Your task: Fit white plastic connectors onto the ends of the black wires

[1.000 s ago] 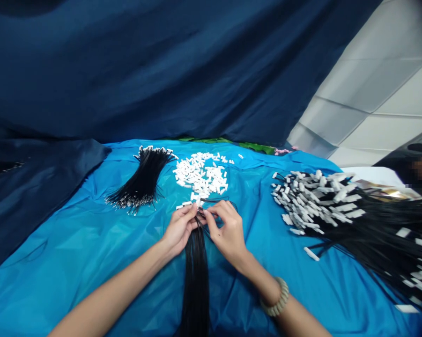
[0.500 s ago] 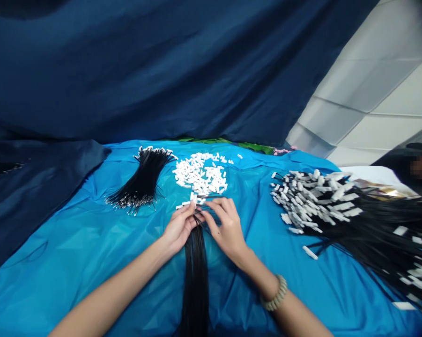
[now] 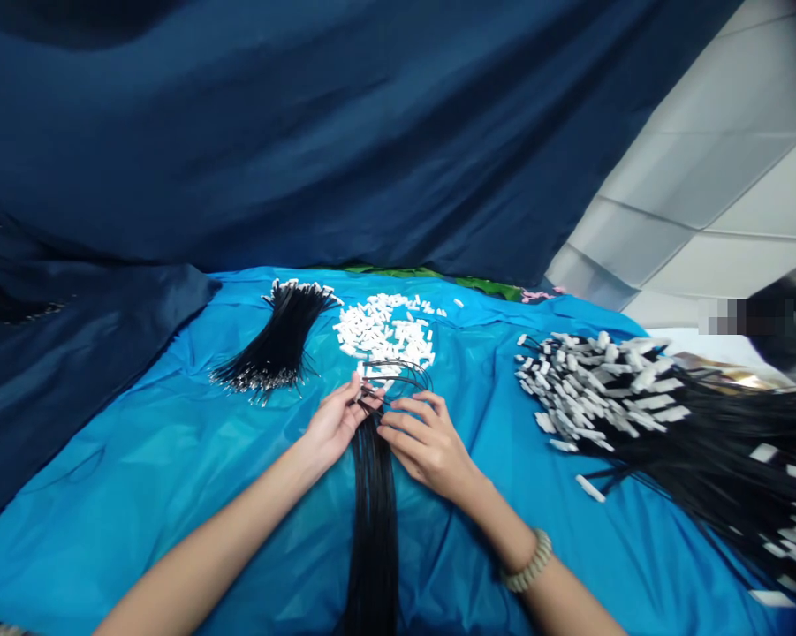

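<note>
A long bundle of black cords point(image 3: 373, 512) lies on the bright blue sheet point(image 3: 172, 495), running from the near edge up to my hands. My left hand point(image 3: 335, 424) pinches the far ends of the cords between thumb and fingers. My right hand point(image 3: 424, 442) rests beside it with its fingers spread over the same cord ends. A few cords curl in loops point(image 3: 398, 375) just past my fingertips. A heap of small white plastic pieces point(image 3: 385, 334) lies right behind the loops.
A second bundle of black cords point(image 3: 275, 349) lies at the back left. A big pile of black cords with white pieces fitted point(image 3: 642, 397) covers the right side. Dark blue cloth point(image 3: 291, 132) hangs behind. A person sits at the far right edge.
My right hand has flattened and slid toward me over the cords. Loops of cord have sprung up beyond my fingers. The camera has shifted slightly.
</note>
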A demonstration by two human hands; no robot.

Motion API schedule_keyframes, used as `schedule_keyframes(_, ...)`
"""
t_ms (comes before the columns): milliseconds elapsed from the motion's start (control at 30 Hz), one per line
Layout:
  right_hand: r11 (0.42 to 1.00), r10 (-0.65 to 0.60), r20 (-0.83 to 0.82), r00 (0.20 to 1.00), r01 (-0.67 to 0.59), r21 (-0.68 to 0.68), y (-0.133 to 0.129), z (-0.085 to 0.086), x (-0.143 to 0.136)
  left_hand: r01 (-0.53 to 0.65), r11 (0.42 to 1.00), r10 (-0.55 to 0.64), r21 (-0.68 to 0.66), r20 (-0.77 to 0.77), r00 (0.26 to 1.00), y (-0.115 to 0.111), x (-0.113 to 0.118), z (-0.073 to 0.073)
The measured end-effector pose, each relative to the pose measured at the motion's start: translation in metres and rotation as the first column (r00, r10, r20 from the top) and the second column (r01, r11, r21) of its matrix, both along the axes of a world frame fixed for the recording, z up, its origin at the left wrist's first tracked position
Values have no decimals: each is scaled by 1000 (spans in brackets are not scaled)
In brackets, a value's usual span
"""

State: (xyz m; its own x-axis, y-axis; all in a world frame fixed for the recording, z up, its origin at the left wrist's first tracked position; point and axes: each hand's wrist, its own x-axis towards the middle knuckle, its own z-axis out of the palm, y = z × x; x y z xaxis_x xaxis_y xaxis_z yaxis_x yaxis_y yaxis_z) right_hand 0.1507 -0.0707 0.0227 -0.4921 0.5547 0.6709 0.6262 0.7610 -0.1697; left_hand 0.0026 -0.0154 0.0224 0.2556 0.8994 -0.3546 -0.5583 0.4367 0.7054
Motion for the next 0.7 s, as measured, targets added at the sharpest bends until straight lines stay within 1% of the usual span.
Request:
schedule_keyframes(67, 997, -15, -185, 983, 0, -83, 0, 4, 0, 5, 1000, -5, 7, -12, 1000, 0, 0, -1)
schedule_keyframes(100, 991, -41, -316, 948, -1, -131, 0, 6, 0, 4, 1000, -4, 10, -18, 1000, 0, 0, -1)
schedule_keyframes(133, 984, -77, -462, 883, -8, -179, 0, 9, 0, 1, 1000, -1, 12, -23, 1000, 1, -1, -2)
schedule_keyframes(167, 976, -116, -610, 784, -24, -217, 0, 12, 0, -2, 1000, 3, 15, -27, 1000, 1, -1, -2)
schedule_keyframes(233, 960, -182, -840, 512, -92, -264, 1, 18, 2, -2, 1000, 2, 27, -25, 1000, 2, -1, -3)
schedule_keyframes(267, 952, -211, -902, 376, -130, -277, 1, 22, 4, 0, 1000, 1, 31, -20, 1000, 2, -1, -3)
schedule_keyframes(300, 943, -242, -932, 269, -160, -291, 2, 25, 6, 1, 999, -1, 33, -14, 1000, 2, -1, -3)
schedule_keyframes(333, 938, -271, -941, 202, -165, -305, 2, 28, 9, 3, 999, -3, 32, -7, 1000, 1, -1, -3)
schedule_keyframes(367, 936, -295, -937, 188, -139, -323, 2, 31, 12, 6, 1000, -6, 27, -2, 1000, 0, 0, -2)
schedule_keyframes(400, 937, -313, -921, 231, -84, -340, 2, 32, 14, 6, 1000, -6, 18, 2, 1000, -1, 1, -1)
schedule_keyframes(433, 939, -324, -890, 321, -9, -345, 1, 33, 16, 7, 1000, -7, 7, 4, 1000, -3, 1, 0)
schedule_keyframes(500, 945, -317, -758, 570, 125, -301, -2, 33, 16, 13, 1000, -13, -10, 0, 1000, -6, 3, 2)
schedule_keyframes(533, 950, -301, -661, 687, 161, -266, -3, 32, 14, 20, 1000, -20, -14, -5, 1000, -7, 4, 3)
schedule_keyframes(567, 955, -285, -564, 775, 181, -235, -3, 29, 12, 28, 999, -28, -15, -10, 1000, -8, 5, 5)
schedule_keyframes(600, 958, -274, -488, 829, 193, -211, -3, 27, 9, 37, 999, -37, -12, -15, 999, -9, 5, 6)
schedule_keyframes(633, 959, -274, -435, 858, 207, -195, -3, 24, 6, 43, 999, -44, -7, -17, 999, -10, 6, 7)
schedule_keyframes(700, 952, -298, -385, 873, 243, -187, -2, 19, 1, 51, 999, -51, 7, -14, 999, -11, 6, 9)
